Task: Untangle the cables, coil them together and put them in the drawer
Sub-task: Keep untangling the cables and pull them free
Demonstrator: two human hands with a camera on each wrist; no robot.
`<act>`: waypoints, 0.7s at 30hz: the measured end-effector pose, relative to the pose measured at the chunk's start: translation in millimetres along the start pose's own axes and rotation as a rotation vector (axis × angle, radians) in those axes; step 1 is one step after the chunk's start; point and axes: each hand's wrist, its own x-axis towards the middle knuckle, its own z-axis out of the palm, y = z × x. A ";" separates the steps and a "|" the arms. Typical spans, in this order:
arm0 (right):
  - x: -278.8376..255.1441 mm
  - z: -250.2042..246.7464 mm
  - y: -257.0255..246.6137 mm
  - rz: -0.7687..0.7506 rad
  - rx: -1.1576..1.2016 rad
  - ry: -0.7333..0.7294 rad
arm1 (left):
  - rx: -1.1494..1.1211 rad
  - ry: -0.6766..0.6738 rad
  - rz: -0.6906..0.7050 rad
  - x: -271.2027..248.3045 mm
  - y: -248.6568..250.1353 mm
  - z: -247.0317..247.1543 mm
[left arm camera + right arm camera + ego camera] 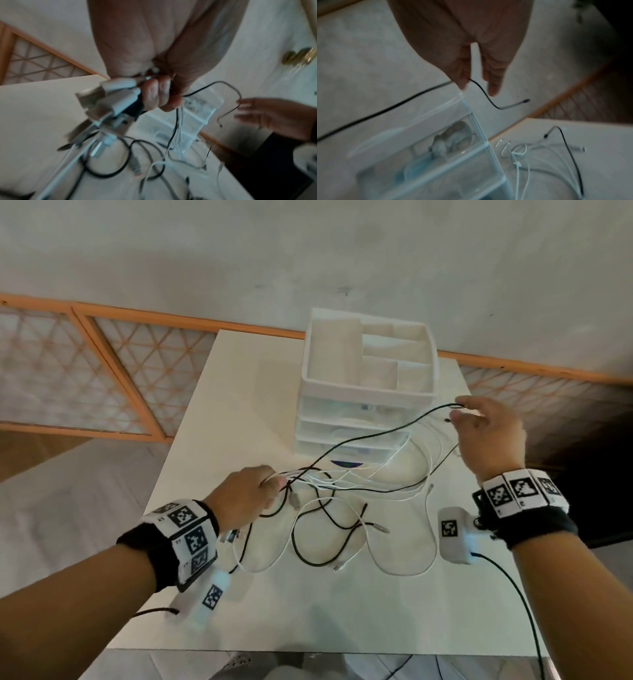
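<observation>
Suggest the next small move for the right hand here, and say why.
Probably draw the black cable further right and up to slide it free. The right hand pinches its end near the drawer unit, the left hand grips the bunched plug ends, and the cable runs taut-looking between them above loops still crossed on the table.

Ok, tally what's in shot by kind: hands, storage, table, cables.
Hands: 2, the left hand and the right hand
White drawer unit: 1
Clear drawers in it: 3
White table: 1
Cable tangle: 1; black and white strands too intertwined to count singly
Total: 8
</observation>
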 end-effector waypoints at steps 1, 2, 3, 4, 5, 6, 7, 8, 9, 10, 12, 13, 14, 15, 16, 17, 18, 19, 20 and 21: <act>-2.8 0.6 -1.2 -0.028 -0.124 -0.058 | -0.040 0.013 0.022 3.3 8.1 -2.9; -9.5 2.8 -4.4 -0.078 -0.205 -0.102 | -0.087 0.022 0.039 6.9 16.3 -5.4; -20.6 6.4 -10.9 -0.154 -0.217 -0.141 | -0.141 0.022 0.056 9.3 26.8 -8.1; -33.9 11.9 -18.3 -0.257 -0.165 -0.197 | -0.194 0.009 0.071 11.5 37.1 -10.5; -48.2 18.9 -26.1 -0.368 -0.095 -0.277 | -0.235 -0.012 0.091 12.8 48.4 -12.3; -61.5 27.0 -34.6 -0.471 -0.035 -0.360 | -0.262 -0.037 0.112 13.8 59.8 -13.6; -71.7 35.8 -41.8 -0.554 0.002 -0.418 | -0.289 -0.062 0.128 14.1 70.9 -14.5; -77.6 44.3 -46.4 -0.614 0.023 -0.429 | -0.327 -0.085 0.131 14.9 80.0 -14.6; -79.5 49.7 -50.5 -0.636 0.050 -0.403 | -0.374 -0.106 0.126 16.0 87.2 -15.2; -77.1 52.6 -52.6 -0.622 0.085 -0.355 | -0.410 -0.120 0.118 18.2 90.6 -15.5; -64.2 50.4 -51.4 -0.538 0.135 -0.256 | -0.416 -0.108 0.112 22.6 88.1 -16.8; -56.9 46.4 -49.2 -0.485 0.140 -0.226 | -0.394 -0.092 0.117 24.2 84.0 -18.1; -49.9 41.5 -46.5 -0.434 0.135 -0.213 | -0.373 -0.077 0.122 25.9 78.9 -19.1; -43.7 36.5 -44.3 -0.388 0.122 -0.213 | -0.367 -0.066 0.122 27.1 75.0 -20.0; -38.0 32.5 -42.5 -0.347 0.110 -0.211 | -0.371 -0.060 0.119 27.6 72.5 -20.7; -32.7 29.5 -40.7 -0.300 0.110 -0.203 | -0.381 -0.055 0.112 27.6 70.9 -21.0; -27.2 27.7 -39.0 -0.259 0.116 -0.187 | -0.393 -0.051 0.099 27.5 69.7 -20.8; -21.8 26.2 -36.9 -0.224 0.124 -0.171 | -0.407 -0.046 0.082 27.5 68.5 -20.4; -16.8 24.6 -35.6 -0.205 0.131 -0.147 | -0.426 -0.047 0.067 27.6 67.3 -20.1; -12.4 23.3 -34.3 -0.183 0.146 -0.123 | -0.456 -0.052 0.052 27.6 65.7 -20.1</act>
